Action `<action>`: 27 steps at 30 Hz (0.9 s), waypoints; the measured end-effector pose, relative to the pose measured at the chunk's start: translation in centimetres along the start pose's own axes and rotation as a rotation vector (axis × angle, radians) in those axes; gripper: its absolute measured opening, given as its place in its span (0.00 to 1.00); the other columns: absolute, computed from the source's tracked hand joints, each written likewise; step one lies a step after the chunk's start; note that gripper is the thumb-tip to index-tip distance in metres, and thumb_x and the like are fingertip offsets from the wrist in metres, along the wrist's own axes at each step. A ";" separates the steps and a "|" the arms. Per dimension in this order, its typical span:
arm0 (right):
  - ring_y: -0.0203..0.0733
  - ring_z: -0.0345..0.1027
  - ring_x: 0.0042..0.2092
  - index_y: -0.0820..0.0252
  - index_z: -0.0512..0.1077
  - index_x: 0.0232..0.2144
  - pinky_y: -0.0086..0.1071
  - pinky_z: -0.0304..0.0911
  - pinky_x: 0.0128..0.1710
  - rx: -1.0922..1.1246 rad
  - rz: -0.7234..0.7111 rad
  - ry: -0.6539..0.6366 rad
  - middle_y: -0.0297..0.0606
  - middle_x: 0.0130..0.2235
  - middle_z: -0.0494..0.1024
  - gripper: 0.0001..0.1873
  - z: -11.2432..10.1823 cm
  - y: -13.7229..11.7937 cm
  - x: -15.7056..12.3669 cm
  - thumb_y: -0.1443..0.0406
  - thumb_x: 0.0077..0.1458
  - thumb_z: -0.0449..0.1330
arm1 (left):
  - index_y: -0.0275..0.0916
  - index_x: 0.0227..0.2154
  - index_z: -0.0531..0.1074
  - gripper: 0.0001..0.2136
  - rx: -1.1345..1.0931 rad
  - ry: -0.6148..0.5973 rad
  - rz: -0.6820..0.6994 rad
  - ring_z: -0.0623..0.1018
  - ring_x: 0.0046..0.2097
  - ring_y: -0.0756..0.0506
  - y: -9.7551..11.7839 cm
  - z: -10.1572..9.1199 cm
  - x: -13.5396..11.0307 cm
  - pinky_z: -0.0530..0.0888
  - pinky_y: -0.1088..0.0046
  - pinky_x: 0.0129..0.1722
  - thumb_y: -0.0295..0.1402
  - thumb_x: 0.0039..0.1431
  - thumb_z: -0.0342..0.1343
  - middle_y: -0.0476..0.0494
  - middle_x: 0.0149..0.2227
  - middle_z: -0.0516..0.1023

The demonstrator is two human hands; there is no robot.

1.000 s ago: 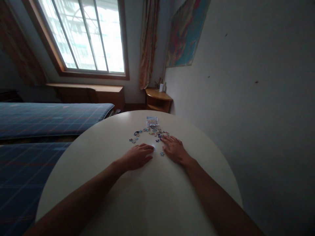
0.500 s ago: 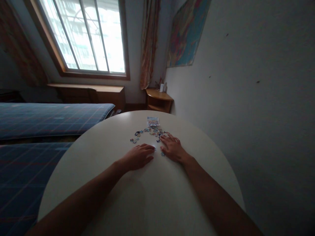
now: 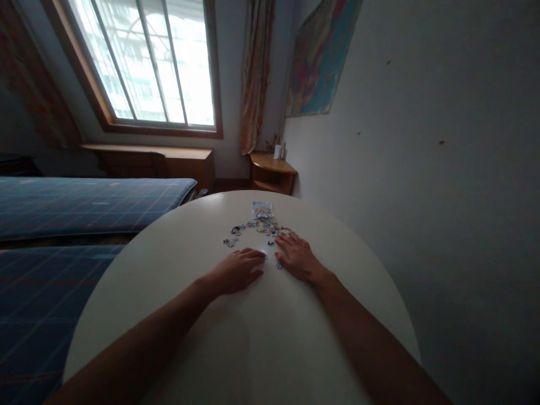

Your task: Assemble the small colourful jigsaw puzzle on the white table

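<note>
Several small colourful jigsaw pieces (image 3: 258, 228) lie scattered on the far half of a round white table (image 3: 211, 236). My left hand (image 3: 237, 270) rests palm down on the table just before them, fingers stretched out and together. My right hand (image 3: 296, 257) lies flat beside it, fingers spread, fingertips touching the near edge of the pieces. One loose piece (image 3: 279, 265) shows between the two hands. A small printed picture card (image 3: 262, 209) lies beyond the pieces.
A wall runs close along the table's right side. Blue plaid beds (image 3: 63, 214) stand to the left. A wooden corner shelf (image 3: 272, 171) and a window (image 3: 147, 62) are behind the table.
My right hand has slid slightly left toward my left hand, over the loose piece. My left hand has stayed in place.
</note>
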State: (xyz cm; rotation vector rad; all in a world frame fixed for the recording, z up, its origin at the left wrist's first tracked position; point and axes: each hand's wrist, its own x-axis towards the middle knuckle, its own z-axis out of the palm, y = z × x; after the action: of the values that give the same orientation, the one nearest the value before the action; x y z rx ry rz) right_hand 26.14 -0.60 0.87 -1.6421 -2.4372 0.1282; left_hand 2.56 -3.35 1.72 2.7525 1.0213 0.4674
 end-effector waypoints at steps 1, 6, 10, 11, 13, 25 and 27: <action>0.53 0.42 0.70 0.57 0.60 0.65 0.52 0.41 0.67 -0.008 0.007 0.006 0.40 0.68 0.58 0.30 0.0 0.0 0.0 0.54 0.65 0.46 | 0.41 0.51 0.72 0.13 0.001 -0.002 0.001 0.72 0.58 0.40 0.0 0.0 0.0 0.68 0.59 0.59 0.35 0.66 0.51 0.41 0.57 0.74; 0.53 0.45 0.69 0.56 0.62 0.64 0.49 0.42 0.67 -0.044 0.058 0.040 0.42 0.67 0.59 0.30 0.1 0.0 0.0 0.52 0.64 0.47 | 0.41 0.52 0.72 0.14 0.018 -0.012 -0.006 0.71 0.58 0.40 0.1 -0.1 -0.1 0.68 0.60 0.59 0.35 0.66 0.51 0.42 0.58 0.73; 0.52 0.39 0.71 0.56 0.55 0.67 0.50 0.39 0.68 -0.032 0.012 -0.020 0.38 0.70 0.52 0.32 0.1 0.1 0.3 0.53 0.65 0.45 | 0.41 0.52 0.72 0.14 0.015 -0.005 0.011 0.72 0.58 0.41 0.1 -0.1 0.0 0.68 0.61 0.59 0.36 0.67 0.50 0.42 0.57 0.74; 0.52 0.38 0.71 0.56 0.54 0.68 0.50 0.38 0.68 -0.028 -0.003 -0.036 0.37 0.70 0.52 0.32 0.1 0.2 0.4 0.53 0.65 0.45 | 0.41 0.52 0.72 0.14 0.013 -0.002 0.013 0.72 0.58 0.41 0.0 0.0 0.0 0.68 0.60 0.59 0.36 0.67 0.50 0.42 0.57 0.74; 0.52 0.38 0.71 0.56 0.54 0.68 0.51 0.38 0.68 -0.023 -0.021 -0.053 0.36 0.70 0.53 0.33 0.2 0.3 0.5 0.53 0.64 0.45 | 0.41 0.52 0.72 0.14 0.012 0.005 0.010 0.72 0.58 0.41 -0.1 0.1 0.0 0.68 0.60 0.59 0.36 0.67 0.51 0.42 0.57 0.74; 0.52 0.40 0.70 0.54 0.55 0.67 0.51 0.40 0.67 -0.033 -0.022 -0.054 0.37 0.70 0.52 0.32 0.3 0.3 0.5 0.52 0.64 0.45 | 0.42 0.51 0.72 0.13 -0.005 0.028 0.007 0.72 0.57 0.41 -0.2 0.3 -0.1 0.69 0.60 0.57 0.35 0.66 0.52 0.42 0.56 0.75; 0.52 0.41 0.70 0.55 0.55 0.67 0.50 0.40 0.67 -0.029 -0.017 -0.046 0.37 0.70 0.53 0.32 0.2 0.3 0.4 0.52 0.64 0.45 | 0.41 0.50 0.73 0.13 -0.016 0.049 0.022 0.72 0.56 0.41 -0.2 0.4 0.0 0.69 0.60 0.57 0.35 0.65 0.52 0.42 0.55 0.75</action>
State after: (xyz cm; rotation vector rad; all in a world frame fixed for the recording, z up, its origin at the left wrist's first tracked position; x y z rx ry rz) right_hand 26.17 -0.09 0.63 -1.6479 -2.4978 0.1296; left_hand 2.56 -3.21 1.28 2.7533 0.9944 0.5466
